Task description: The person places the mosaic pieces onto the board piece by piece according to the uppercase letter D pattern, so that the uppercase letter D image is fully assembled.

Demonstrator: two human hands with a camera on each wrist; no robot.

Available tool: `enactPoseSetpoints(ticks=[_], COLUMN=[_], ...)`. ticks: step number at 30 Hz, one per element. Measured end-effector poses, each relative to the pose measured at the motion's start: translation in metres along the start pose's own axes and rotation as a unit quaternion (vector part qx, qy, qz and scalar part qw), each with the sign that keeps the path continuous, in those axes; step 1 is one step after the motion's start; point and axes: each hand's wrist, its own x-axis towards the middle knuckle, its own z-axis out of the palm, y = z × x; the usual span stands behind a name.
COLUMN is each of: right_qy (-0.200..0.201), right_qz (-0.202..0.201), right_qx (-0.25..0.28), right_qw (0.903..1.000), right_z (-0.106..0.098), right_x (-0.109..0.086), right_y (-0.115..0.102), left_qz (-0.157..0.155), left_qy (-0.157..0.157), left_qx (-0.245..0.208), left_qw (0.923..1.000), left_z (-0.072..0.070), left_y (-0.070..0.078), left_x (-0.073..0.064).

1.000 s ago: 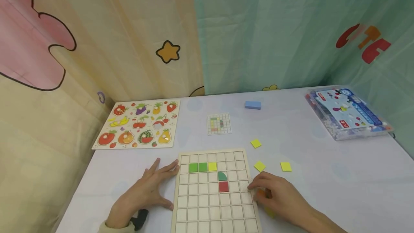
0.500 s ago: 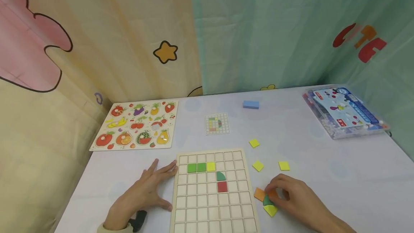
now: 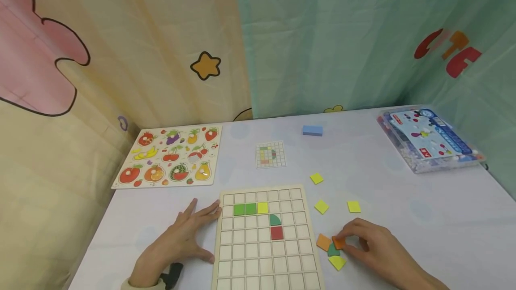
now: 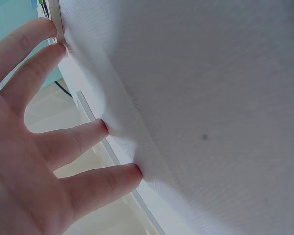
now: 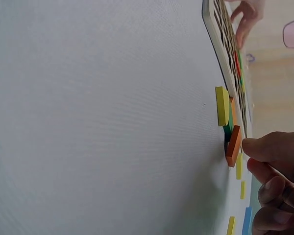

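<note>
In front of you, a white-clothed table [image 3: 407, 223] carries a fruit puzzle board [image 3: 184, 155] at the far left, then a small grid pattern card [image 3: 270, 155], a blue block [image 3: 312, 130] and, far right, a clear plastic box [image 3: 419, 161]. Nearer you, a wooden grid board [image 3: 266, 264] lies flat, and just right of it cluster an orange tile [image 3: 323, 242], a green quarter-circle tile [image 3: 333, 250] and a yellow tile [image 3: 337, 262], with three yellow square tiles [image 3: 354, 206] scattered farther off.

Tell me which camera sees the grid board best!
The head view: it shows the grid board from above, squares clear, its bottom cut off. The right wrist view has it nearly edge-on; the left wrist view just a bit of edge.
</note>
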Motion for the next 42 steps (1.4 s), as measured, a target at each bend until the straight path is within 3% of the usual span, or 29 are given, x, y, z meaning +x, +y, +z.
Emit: enactPoseSetpoints(ticks=[4, 10, 18, 23, 26, 31, 34, 38, 42], right_qy=[0.002, -0.034, -0.072, -0.025, 0.005, -0.008, -0.012, 0.005, -0.012], right_qz=[0.007, 0.036, 0.000, -0.030, -0.028, 0.001, -0.001, -0.052, -0.130], right_qx=[0.002, 0.005, 0.057, 0.025, 0.000, -0.002, -0.002, 0.013, 0.034], right_qw=[1.0000, 0.9987, 0.9958, 0.9989, 0.9996, 1.0000, 0.9999, 0.9985, 0.9908], right_z=[-0.0022, -0.0045, -0.0048, -0.0028, -0.0023, -0.0030, -0.0030, -0.0013, 0.0026], right_x=[-0.0048, -0.0087, -0.0096, -0.0099, -0.0093, -0.0080, -0.0061, -0.0029, -0.0006], right_y=[0.0041, 0.0058, 0.0086, 0.0111, 0.0108, 0.0082, 0.0065, 0.0054, 0.0050], left_qz=[0.000, 0.004, 0.001, 0.000, -0.001, -0.002, 0.000, 0.001, 0.000], left_qy=[0.001, -0.002, -0.005, -0.003, -0.004, -0.006, -0.005, -0.001, 0.002], left_qx=[0.002, -0.004, -0.012, -0.009, -0.006, -0.006, -0.003, 0.002, 0.004], left_qw=[1.0000, 1.0000, 0.9999, 1.0000, 1.0000, 1.0000, 1.0000, 1.0000, 1.0000], left_z=[-0.0004, -0.0008, 0.0011, 0.0010, 0.0007, 0.0003, 0.0001, 0.0003, 0.0013], left_y=[0.0005, -0.0001, -0.0020, -0.0015, -0.0009, -0.0010, -0.0012, -0.0011, -0.0010], left_x=[-0.0004, -0.0012, -0.0001, 0.0004, 0.0008, 0.0007, 0.0009, 0.0015, 0.0021])
